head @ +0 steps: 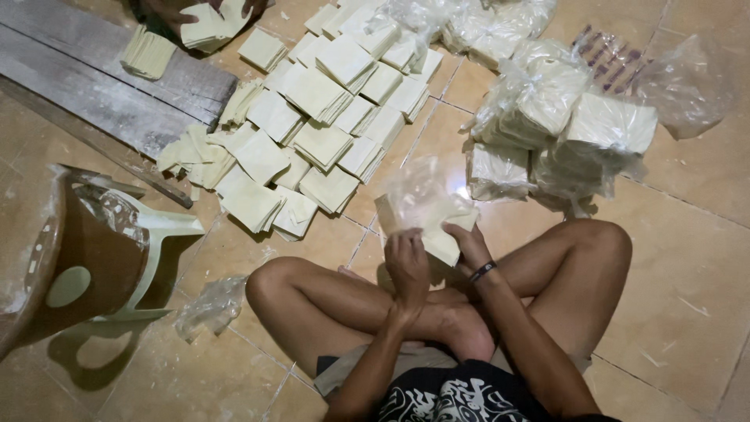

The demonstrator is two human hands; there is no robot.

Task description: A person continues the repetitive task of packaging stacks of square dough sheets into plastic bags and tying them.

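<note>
Currently: left hand [408, 262] and right hand [467, 241] both closed on a sheet stack [437, 227] half inside a clear bag [422, 191], above the lap. Bagged stacks [578, 125] lie at floor's right; many loose stacks [320, 117] remain unbagged ahead.

1. The stack of thin sheets [437, 227] is pale yellow and square, with many flat pieces pressed together. It is tilted and held up above the crossed legs.
2. The clear plastic bag [418, 191] is thin, shiny and crinkly. It sits around the top of the stack and puffs upward.
</note>
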